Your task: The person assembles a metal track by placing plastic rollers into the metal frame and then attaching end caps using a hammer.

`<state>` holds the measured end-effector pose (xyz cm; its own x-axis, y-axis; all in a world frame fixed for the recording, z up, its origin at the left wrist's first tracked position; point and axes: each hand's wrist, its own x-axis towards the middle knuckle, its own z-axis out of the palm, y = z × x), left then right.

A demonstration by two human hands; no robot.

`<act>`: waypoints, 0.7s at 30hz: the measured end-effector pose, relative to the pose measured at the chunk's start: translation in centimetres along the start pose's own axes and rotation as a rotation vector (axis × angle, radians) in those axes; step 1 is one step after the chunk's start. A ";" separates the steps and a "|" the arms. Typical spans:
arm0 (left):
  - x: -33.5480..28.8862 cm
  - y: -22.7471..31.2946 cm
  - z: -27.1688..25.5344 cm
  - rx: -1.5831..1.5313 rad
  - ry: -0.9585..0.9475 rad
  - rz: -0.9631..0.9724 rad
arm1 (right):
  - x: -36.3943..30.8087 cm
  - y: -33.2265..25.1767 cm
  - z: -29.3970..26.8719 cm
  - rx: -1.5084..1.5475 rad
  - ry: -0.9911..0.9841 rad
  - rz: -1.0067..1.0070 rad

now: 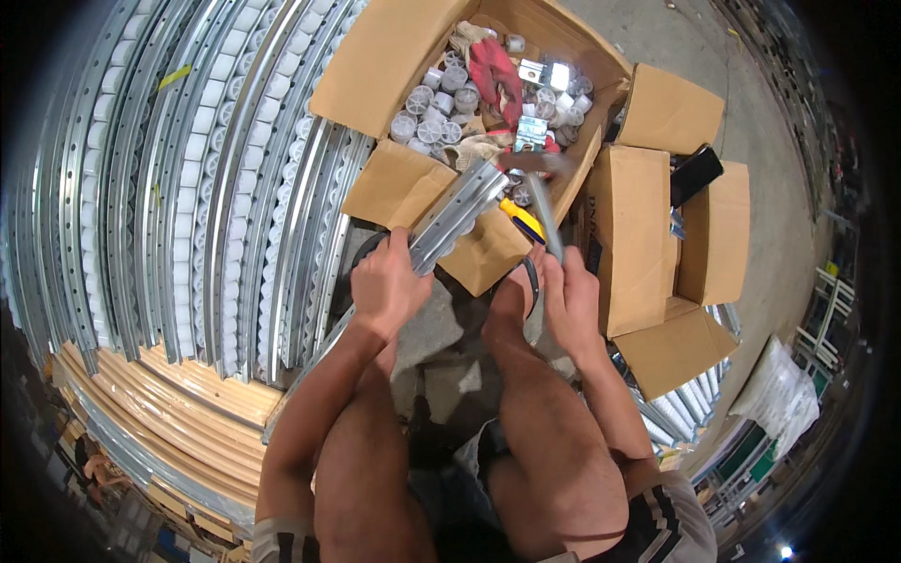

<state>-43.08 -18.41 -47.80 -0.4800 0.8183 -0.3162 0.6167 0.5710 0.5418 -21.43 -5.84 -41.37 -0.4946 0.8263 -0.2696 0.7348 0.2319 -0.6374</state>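
Note:
My left hand (pixel 387 286) is closed around a short metal roller rail (pixel 460 208), which slants up and right over the open cardboard box (pixel 371 70). My right hand (pixel 570 298) grips a hammer (pixel 544 214) by its grey handle. The hammer's head, smeared by motion, is at the rail's far end; whether they touch I cannot tell. Beside the handle is a yellow-and-black screwdriver (pixel 522 220). In the box lie several white plastic rollers (pixel 435 127), a red-and-cream work glove (pixel 495 75) and metal brackets (pixel 531 133).
Long metal rails with white rollers (pixel 211 169) fill the left, above wooden-coloured lengths (pixel 178 413). To the right stands a second open cardboard box (pixel 633 239) with a black phone (pixel 696 175) on its edge. A plastic-wrapped bundle (pixel 779 399) is farther right. My legs and sandalled foot are below.

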 end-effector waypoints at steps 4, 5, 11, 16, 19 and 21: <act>-0.2 -0.1 0.4 0.006 0.016 -0.007 | -0.6 -0.3 -0.7 0.236 0.147 0.125; 0.2 0.1 0.4 0.011 0.021 -0.010 | -0.5 -0.1 -1.0 0.331 0.144 0.116; -0.2 0.1 0.4 0.005 -0.005 0.007 | -0.4 -0.9 -0.5 0.146 0.062 0.083; 0.1 0.5 -0.1 0.013 -0.001 -0.028 | -1.6 0.4 -0.4 0.236 0.225 -0.059; 0.0 0.1 0.3 0.014 0.017 0.002 | -0.2 0.4 -0.6 0.065 -0.017 0.028; -0.4 -0.1 0.8 0.004 0.004 0.003 | -1.0 0.4 -0.9 0.221 0.058 0.066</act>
<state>-42.46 -18.70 -48.29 -0.4806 0.8200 -0.3109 0.6208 0.5685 0.5399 -20.22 -6.13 -40.75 -0.4166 0.8654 -0.2783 0.6419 0.0633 -0.7642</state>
